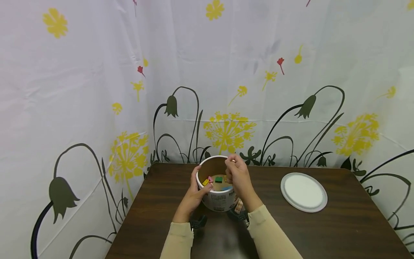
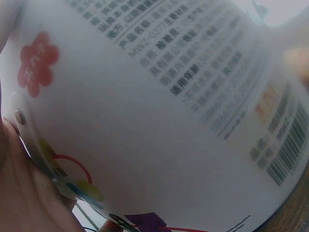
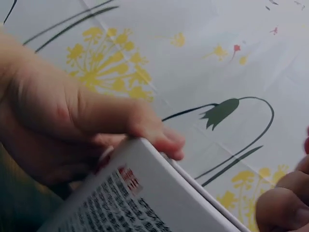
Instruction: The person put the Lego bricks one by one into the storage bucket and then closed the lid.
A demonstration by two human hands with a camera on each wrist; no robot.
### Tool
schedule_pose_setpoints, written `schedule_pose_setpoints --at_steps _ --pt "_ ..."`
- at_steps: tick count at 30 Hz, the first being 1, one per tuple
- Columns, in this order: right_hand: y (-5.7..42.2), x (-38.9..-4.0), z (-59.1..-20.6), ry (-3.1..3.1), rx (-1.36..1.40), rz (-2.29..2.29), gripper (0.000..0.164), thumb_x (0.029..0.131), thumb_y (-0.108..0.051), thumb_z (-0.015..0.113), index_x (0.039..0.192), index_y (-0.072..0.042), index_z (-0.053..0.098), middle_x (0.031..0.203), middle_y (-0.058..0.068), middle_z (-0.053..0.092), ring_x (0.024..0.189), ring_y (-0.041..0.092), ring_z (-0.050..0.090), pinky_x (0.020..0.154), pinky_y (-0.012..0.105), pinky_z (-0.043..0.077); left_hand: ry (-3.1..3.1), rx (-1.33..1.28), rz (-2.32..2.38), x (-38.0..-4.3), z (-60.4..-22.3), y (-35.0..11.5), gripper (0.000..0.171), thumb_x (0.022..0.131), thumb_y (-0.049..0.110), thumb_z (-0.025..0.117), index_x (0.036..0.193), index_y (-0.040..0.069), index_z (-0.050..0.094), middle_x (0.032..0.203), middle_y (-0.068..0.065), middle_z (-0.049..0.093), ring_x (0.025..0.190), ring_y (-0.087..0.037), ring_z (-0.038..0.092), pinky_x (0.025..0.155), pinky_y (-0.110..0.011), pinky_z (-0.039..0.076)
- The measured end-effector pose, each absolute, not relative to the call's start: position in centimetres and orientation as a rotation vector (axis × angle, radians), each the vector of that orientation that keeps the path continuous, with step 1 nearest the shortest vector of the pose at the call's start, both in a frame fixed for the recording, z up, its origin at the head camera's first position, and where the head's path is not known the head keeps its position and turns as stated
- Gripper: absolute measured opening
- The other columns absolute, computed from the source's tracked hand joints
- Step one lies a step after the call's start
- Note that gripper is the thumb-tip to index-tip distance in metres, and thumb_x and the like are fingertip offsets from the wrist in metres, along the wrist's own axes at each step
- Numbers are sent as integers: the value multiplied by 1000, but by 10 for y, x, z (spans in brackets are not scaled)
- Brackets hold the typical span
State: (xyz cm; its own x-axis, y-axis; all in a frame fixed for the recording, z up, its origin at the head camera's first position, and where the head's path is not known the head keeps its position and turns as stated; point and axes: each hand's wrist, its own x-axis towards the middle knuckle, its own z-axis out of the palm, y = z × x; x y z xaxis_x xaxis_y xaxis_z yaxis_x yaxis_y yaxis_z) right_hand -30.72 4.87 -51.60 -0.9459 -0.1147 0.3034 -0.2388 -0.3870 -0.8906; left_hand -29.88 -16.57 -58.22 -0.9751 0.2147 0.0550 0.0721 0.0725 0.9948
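Observation:
A white round tub (image 1: 217,205) printed with labels stands tilted between my hands, its open top facing me. Inside lie small toy bricks, among them a green brick (image 1: 218,179), a yellow brick (image 1: 205,182) and some pink and blue pieces. My left hand (image 1: 194,196) grips the left rim, thumb over the edge. At the right rim, my right hand (image 1: 238,178) holds the tub's edge with curled fingers, partly hidden inside. The right wrist view shows its thumb (image 3: 164,137) over the rim. Printed text and a handle rivet (image 2: 19,116) fill the left wrist view.
A white round lid (image 1: 304,192) lies on the dark wooden table (image 1: 349,223) to the right. A light orange studded piece (image 1: 238,206) shows beside the tub's lower right. Behind the table hangs a flower-patterned curtain (image 1: 233,90).

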Motion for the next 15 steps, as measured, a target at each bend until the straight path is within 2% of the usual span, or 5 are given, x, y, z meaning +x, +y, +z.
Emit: schedule_pose_setpoints --at_steps 6,15 --pt "54 -294 -523 -1445 678 2467 11 115 -10 48 105 -12 51 64 -1 30 50 14 22 47 37 15 2229 299 2041 -299 -583 -165 92 97 37 76 168 41 17 174 -17 22 158 -47 31 127 -67 24" --pt "75 -269 -541 -1506 657 2516 13 115 -9 47 105 -13 54 64 0 32 52 17 23 49 40 14 2221 290 2046 -301 -582 -169 93 96 37 76 168 42 17 176 -17 21 159 -47 29 128 -69 22"
